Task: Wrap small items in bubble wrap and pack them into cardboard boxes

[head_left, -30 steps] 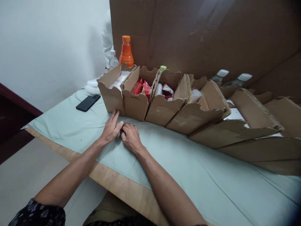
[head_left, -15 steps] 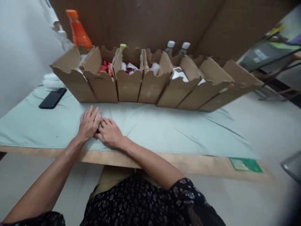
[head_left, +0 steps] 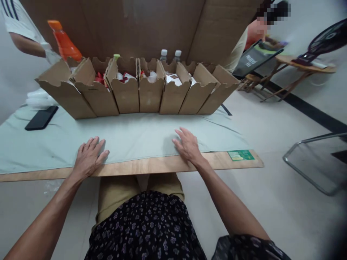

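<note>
My left hand (head_left: 90,157) lies palm down on the pale green cloth (head_left: 135,139), fingers spread, near the table's front edge. Well to its right, my right hand (head_left: 187,144) hovers at or just over the cloth with its fingers apart. Neither hand holds anything. Beyond them stands a row of several open cardboard boxes (head_left: 126,99). Red packets (head_left: 101,78) show in one box at the left, a translucent white item (head_left: 152,76) in a middle one, and a white packet (head_left: 174,79) further right.
A black phone (head_left: 41,118) lies on the cloth at left, beside white plastic rolls (head_left: 40,98). Behind the boxes rise an orange bottle (head_left: 65,43), two white-capped bottles (head_left: 177,55) and a cardboard wall (head_left: 121,29). A fan (head_left: 325,39) stands on a wooden stool; people are behind.
My hands were together at the left on the cloth. Now they are apart, the right one having moved far to the right. The view has turned right.
</note>
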{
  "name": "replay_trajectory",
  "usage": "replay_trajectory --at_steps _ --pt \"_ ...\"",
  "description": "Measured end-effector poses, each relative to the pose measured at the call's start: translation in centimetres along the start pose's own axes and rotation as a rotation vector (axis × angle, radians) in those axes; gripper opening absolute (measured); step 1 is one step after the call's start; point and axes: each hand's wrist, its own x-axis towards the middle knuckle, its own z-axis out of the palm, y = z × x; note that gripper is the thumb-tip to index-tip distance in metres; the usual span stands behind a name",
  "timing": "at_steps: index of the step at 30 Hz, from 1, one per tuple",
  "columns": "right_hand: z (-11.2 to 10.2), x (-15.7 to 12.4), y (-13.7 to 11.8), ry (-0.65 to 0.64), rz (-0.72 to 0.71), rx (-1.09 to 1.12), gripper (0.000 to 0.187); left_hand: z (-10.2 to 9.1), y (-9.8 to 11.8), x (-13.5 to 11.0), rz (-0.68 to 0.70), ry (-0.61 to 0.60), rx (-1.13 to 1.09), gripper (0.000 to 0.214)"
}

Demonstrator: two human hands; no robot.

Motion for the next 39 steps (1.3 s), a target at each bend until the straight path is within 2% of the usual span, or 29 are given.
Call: replay_trajectory --at_steps 2,5,10,21,25,29,31,33,35,39 --pt "0.2 -0.4 2.3 -0.004 0.078 -0.101 0.048 0.2 0.0 -0.1 0.001 0.001 0.005 0.067" --pt "1.4 -2.6 3.3 0.019 0.054 -0.154 0.048 0.6 0.1 -0.2 0.009 0.01 0.016 0.064" --pt "2.8 -4.4 3.3 0.054 0.027 -0.266 0.049 1.2 0.0 -0.1 0.02 0.04 0.027 0.064" --pt "2.3 -4.2 3.2 0.034 0.051 -0.215 0.049 0.9 0.3 -0.1 0.003 0.027 0.02 0.06" --pt "2.1 -4.2 3.0 0.028 0.061 -0.197 0.049 0.2 0.6 -0.1 -0.01 -0.023 0.034 0.058" --pt "1.8 -4.3 2.8 0.032 0.065 -0.186 0.048 -0.1 1.4 -0.2 -0.096 -0.056 0.036 0.056" --pt "1.7 -4.5 2.8 0.042 0.069 -0.183 0.048 0.2 2.6 0.1 -0.128 -0.047 0.003 0.056" --pt "1.8 -5.0 2.8 0.051 0.078 -0.182 0.048 0.8 4.6 1.0 -0.059 -0.007 -0.067 0.055" --pt "1.9 -5.6 2.9 0.072 0.077 -0.156 0.048 1.3 7.7 2.8 0.098 0.072 -0.159 0.053" --pt "2.3 -7.2 3.2 0.109 0.041 -0.043 0.05 1.6 15.8 8.4 0.406 0.211 -0.311 0.048"
